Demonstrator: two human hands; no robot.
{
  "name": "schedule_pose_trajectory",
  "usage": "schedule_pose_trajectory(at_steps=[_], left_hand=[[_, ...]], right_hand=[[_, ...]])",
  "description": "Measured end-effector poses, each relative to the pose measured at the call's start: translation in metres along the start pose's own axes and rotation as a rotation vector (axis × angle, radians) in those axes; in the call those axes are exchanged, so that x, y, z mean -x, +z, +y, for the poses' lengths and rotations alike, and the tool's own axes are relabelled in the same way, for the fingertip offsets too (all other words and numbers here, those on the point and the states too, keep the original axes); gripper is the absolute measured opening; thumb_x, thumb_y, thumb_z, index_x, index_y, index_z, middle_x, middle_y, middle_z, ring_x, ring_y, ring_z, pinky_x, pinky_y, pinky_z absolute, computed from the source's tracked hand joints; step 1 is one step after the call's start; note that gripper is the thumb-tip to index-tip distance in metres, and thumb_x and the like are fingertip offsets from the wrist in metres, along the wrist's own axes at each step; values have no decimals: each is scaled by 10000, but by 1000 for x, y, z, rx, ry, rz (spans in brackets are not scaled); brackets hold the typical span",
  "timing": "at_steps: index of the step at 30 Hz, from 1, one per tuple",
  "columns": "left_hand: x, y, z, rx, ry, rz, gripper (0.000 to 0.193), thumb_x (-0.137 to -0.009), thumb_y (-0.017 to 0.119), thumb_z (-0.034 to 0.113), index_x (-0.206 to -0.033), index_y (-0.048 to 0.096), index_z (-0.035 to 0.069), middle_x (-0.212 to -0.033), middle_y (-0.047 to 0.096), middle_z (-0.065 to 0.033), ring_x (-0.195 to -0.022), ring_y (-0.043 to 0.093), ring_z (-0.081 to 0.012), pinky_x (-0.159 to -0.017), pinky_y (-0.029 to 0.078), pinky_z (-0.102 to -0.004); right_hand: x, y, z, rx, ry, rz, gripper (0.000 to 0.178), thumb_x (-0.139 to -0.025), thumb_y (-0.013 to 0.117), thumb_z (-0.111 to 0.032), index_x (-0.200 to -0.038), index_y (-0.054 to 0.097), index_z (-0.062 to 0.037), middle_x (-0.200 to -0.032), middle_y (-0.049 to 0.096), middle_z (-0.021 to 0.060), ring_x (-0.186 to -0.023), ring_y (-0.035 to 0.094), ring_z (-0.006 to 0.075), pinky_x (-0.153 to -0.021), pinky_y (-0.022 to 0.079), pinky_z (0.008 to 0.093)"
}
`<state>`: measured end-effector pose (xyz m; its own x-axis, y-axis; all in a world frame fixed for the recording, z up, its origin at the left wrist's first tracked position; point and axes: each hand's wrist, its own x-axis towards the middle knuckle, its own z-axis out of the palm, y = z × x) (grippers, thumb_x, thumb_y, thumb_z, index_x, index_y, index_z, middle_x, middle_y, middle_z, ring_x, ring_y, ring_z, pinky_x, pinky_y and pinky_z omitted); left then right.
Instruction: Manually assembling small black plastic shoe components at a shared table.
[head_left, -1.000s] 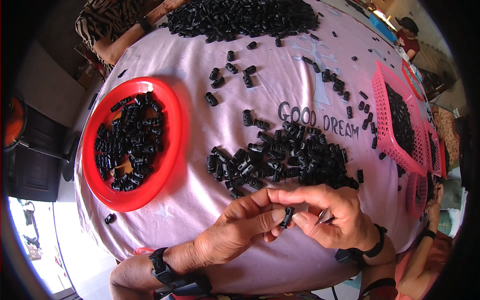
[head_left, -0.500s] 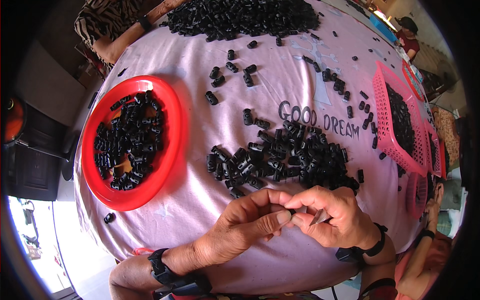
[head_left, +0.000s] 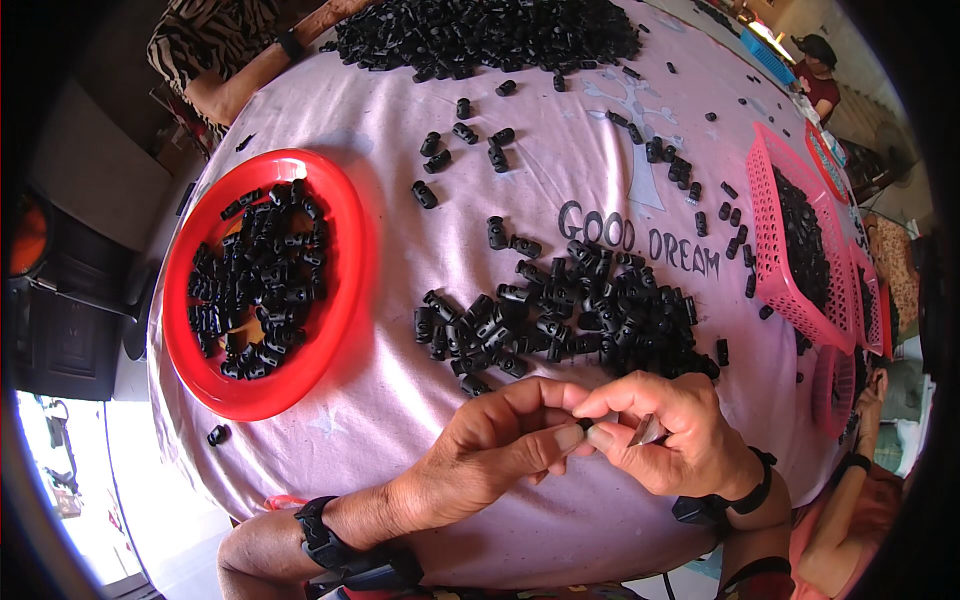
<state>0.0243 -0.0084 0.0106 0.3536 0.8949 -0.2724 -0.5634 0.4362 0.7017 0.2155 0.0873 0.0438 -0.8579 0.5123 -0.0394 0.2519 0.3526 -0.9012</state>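
At the near edge of the table, my two hands meet fingertip to fingertip. My left hand (head_left: 490, 440) pinches a small black plastic piece (head_left: 585, 424), mostly covered by fingers; it looks like the cord locks lying around. Closed around a thin, pointed metal blade (head_left: 646, 431) is my right hand (head_left: 680, 440), its thumb and forefinger tips also at the black piece. Just beyond my hands lies a loose heap of black cord locks (head_left: 640, 320). To the left, a red plate (head_left: 352, 250) holds many more, some laid in rows.
A large black heap (head_left: 490, 40) covers the far side of the pink tablecloth (head_left: 400, 290). Scattered pieces lie between. Pink baskets (head_left: 770, 225) of black parts line the right edge. Other people sit at the far left, far right and near right.
The blade has tilted and shifted slightly right in my right hand, and more of the black piece shows between my fingertips. My left hand has barely moved.
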Motion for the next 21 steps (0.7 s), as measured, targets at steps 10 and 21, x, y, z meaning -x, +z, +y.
schedule_pose_trajectory(at_steps=[10, 21], left_hand=[[-2, -1, -1, -5, 5, -19, 375, -944, 540, 100, -1286, 433, -8, -1131, 567, -27, -908, 507, -40, -766, 432, -195], [-3, 0, -1, 7, 9, -10, 383, -942, 541, 98, -1293, 430, -7, -1097, 574, -20, -847, 498, -42, -751, 432, -188]], right_hand=[[-2, 1, 1, 63, -65, 74, 219, -800, 653, 9, -1013, 601, -1, -780, 634, 64, -700, 618, 109, -602, 483, 224], [0, -2, 0, 50, -30, -3, 294, -772, 687, -18, -1046, 583, -8, -948, 692, 116, -844, 696, 180, -710, 555, 256]])
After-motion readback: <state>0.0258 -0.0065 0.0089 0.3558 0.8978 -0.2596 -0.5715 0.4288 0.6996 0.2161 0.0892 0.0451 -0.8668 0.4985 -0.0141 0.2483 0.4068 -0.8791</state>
